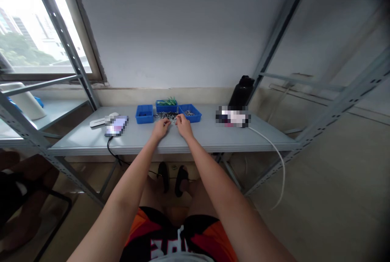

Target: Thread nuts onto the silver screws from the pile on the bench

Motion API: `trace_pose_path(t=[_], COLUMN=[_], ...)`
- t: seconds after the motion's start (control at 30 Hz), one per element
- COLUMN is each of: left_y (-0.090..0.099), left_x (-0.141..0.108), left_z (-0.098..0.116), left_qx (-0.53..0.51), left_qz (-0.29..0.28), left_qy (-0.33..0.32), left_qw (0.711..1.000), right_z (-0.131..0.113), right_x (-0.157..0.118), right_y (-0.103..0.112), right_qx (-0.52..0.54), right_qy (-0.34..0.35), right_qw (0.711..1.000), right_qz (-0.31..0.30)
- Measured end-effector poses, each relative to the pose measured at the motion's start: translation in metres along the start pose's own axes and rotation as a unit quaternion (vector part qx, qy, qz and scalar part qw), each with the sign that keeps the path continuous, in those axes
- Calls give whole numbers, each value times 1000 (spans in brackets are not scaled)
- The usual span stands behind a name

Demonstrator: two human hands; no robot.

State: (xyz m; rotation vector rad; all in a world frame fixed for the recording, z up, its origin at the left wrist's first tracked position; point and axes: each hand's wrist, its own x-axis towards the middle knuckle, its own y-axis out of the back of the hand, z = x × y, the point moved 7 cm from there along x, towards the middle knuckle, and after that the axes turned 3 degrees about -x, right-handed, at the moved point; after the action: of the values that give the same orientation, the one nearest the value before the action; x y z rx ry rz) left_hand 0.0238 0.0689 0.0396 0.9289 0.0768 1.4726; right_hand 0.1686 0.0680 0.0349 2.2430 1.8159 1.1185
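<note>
Both hands are working close together at the centre of the frame, reaching over the front edge of the shelf [204,137]. The left hand [161,128] is curling its thumb and fingers narrowly at the near edge of the pile [166,115], a loose heap of small metal parts. The right hand [184,126] is bending its fingers down just to the right, with the tips near the pile's right end. The parts there are looking too small to tell whether either hand is pinching one. The pile is lying just beyond the left fingertips, in front of the back bin [166,108], which is holding green pieces. To its left the left bin [144,120] is holding dark pieces; to its right the right bin [195,118] is holding small metal bits, its near side sitting just behind the right hand.

At centre left a phone [117,126] is lying beside a white object [98,123]. Right of centre, a blurred device [233,117] is trailing a white cable [283,168], and a black bottle [241,93] is standing behind it. At lower left, another person's legs [27,209] are showing.
</note>
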Motion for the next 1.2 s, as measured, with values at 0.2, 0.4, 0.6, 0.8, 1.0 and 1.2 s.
trace_pose_path(t=[0.2, 0.4, 0.6, 0.8, 1.0, 1.2], left_y=[-1, -1, -2, -3, -3, -2], left_x=[1, 0, 0, 0, 0, 1], left_z=[-4, -7, -7, -9, -11, -9], left_qx=[7, 20, 19, 29, 36, 28], left_qz=[0, 5, 3, -3, -7, -9], left_qy=[7, 3, 0, 1, 15, 13], left_qw=[1000, 1000, 1000, 1000, 999, 999], right_z=[0, 5, 7, 9, 10, 9], right_x=[0, 2, 3, 4, 4, 4], right_y=[-2, -7, -8, -9, -8, -9], right_qx=[25, 78, 87, 97, 99, 103], right_qy=[5, 2, -3, 2, 0, -1], right_qw=[1000, 996, 996, 995, 995, 994], right_qz=[-8, -33, -33, -29, -26, -32])
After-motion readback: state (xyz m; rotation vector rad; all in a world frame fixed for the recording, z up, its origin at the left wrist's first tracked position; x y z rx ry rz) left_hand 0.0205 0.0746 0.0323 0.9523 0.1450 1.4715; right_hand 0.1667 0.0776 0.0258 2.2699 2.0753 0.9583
